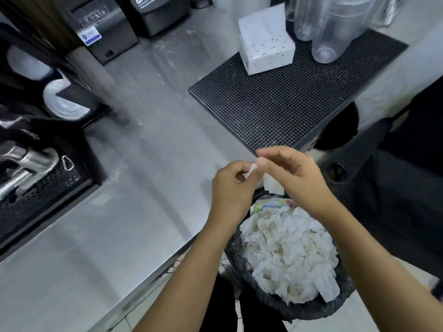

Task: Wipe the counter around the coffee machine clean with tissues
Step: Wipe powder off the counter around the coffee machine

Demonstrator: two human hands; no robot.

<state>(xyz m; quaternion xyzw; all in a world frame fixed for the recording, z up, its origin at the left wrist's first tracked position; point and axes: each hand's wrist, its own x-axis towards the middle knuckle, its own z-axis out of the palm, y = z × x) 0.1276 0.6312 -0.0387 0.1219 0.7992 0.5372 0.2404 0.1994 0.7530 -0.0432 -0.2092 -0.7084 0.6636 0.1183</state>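
In the head view, the left hand and right hand meet over the bin, just off the table edge. Each has its fingers curled, pinching the same small tissue between them. The bin is heaped to its rim, so a scrap let go here could slide off onto the floor, and pulling the thin sheet both ways could tear it. Pale streaks show on the table near the machine, and a worn tissue may only smear them; the box sits well away on the mat.
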